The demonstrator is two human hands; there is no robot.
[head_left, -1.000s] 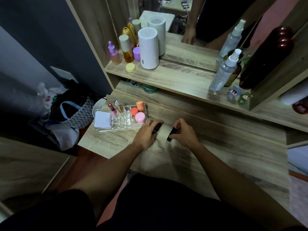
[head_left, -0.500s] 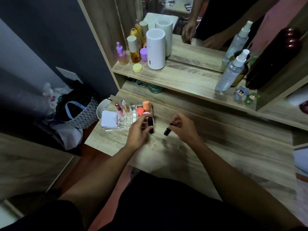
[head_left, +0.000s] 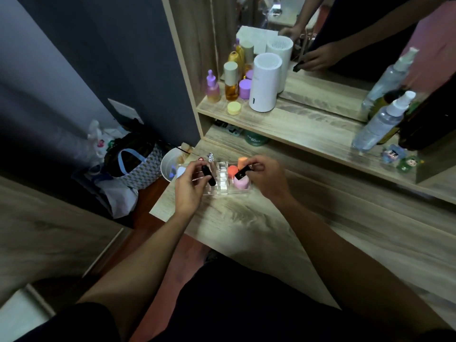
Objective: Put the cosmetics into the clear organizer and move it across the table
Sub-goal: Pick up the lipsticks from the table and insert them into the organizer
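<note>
The clear organizer (head_left: pixel 223 180) sits at the table's left end, partly hidden by both hands. It holds orange and pink sponges (head_left: pixel 240 181), a silver-capped tube (head_left: pixel 210 157) and a red-topped item (head_left: pixel 200 159). My left hand (head_left: pixel 190 187) grips a black lipstick tube (head_left: pixel 208 175) upright over the organizer's left slots. My right hand (head_left: pixel 265 177) holds a second black tube (head_left: pixel 241 172), tilted, above the pink sponge.
A shelf (head_left: pixel 296 124) above carries a white cylinder (head_left: pixel 264 82), several bottles (head_left: pixel 231 81), a yellow jar (head_left: pixel 234 107) and a spray bottle (head_left: pixel 380 122). A mirror stands behind. A white bowl (head_left: pixel 170 166) and a woven bag (head_left: pixel 133 166) lie left of the table edge.
Both hands have moved from the bare tabletop up over the organizer, each carrying its black tube. The view has shifted closer and rightward.
</note>
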